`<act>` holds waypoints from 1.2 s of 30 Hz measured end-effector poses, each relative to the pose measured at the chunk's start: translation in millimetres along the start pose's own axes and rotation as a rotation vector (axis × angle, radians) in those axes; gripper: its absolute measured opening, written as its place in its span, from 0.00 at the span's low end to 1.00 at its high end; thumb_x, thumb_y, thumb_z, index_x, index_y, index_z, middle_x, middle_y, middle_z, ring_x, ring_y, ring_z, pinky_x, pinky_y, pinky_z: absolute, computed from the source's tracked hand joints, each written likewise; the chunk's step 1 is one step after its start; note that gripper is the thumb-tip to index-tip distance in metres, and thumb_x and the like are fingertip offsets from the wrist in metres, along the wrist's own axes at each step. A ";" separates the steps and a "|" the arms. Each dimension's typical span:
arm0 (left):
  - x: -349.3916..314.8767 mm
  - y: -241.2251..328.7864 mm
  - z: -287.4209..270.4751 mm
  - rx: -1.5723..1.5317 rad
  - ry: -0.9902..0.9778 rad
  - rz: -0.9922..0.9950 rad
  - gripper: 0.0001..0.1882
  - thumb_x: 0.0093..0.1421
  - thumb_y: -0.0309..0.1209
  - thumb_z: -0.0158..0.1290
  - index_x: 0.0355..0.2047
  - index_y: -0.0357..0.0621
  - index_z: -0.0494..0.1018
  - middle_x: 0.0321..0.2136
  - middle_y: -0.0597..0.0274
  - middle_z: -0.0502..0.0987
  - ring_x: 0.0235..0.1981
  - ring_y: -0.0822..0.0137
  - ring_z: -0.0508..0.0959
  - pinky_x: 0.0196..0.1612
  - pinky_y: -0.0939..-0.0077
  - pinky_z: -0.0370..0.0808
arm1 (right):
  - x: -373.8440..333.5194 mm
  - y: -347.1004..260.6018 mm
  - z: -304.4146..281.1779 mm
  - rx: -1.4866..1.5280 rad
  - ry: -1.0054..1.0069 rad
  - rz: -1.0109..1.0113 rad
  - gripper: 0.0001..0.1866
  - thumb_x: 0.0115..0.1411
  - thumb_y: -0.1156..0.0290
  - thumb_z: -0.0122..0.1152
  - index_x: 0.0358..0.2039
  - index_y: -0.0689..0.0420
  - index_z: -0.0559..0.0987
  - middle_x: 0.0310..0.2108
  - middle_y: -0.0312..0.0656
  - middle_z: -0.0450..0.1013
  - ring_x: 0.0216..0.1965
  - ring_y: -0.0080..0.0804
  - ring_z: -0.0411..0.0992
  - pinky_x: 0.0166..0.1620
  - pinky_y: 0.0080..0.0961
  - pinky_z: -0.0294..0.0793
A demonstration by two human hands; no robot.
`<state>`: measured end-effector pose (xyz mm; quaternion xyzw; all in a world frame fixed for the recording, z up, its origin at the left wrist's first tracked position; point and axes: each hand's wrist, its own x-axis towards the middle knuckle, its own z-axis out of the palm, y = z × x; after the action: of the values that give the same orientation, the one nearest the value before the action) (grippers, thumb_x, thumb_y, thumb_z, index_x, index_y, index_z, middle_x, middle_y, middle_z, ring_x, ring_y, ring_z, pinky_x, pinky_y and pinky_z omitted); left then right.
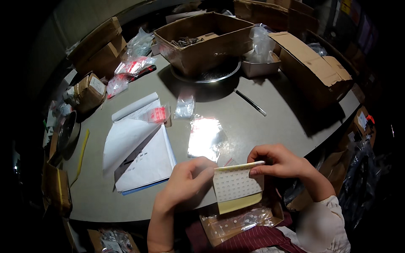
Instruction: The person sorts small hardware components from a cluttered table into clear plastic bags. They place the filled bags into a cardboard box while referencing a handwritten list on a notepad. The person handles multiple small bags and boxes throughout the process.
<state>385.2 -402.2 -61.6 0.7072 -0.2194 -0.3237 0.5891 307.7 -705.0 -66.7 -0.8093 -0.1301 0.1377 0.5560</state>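
A white sheet of small printed stickers (237, 185) with a yellow backing (240, 205) hangs over the table's near edge. My right hand (278, 162) pinches its upper right corner between thumb and fingers. At the upper left corner, my left hand (190, 179) is closed on the same sheet, its fingertips partly hidden. The sheet's top edge is folded over. Just beyond it lie several clear zip bags (204, 137), shining under the light. Below the sheet, an open cardboard box (211, 236) at my lap holds clear plastic with small pale pieces.
Left of my hands lies a stack of papers (147, 168) with a curled top sheet. A pen (249, 102) lies farther right. At the back, a cardboard box (211, 48) of metal parts stands on a round metal pan (206, 78). More boxes (314, 63) line the right side.
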 end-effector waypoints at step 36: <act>5.0 -14.9 7.5 0.095 0.326 0.066 0.10 0.60 0.32 0.62 0.34 0.37 0.80 0.25 0.57 0.83 0.28 0.70 0.83 0.35 0.71 0.79 | 28.3 -14.7 29.1 -0.742 0.188 -0.452 0.12 0.53 0.79 0.67 0.37 0.60 0.75 0.35 0.46 0.72 0.36 0.48 0.74 0.39 0.40 0.76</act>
<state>382.3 -407.8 -77.9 0.7697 -0.1590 -0.1744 0.5932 322.4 -664.4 -65.2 -0.9142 -0.2932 -0.1175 0.2537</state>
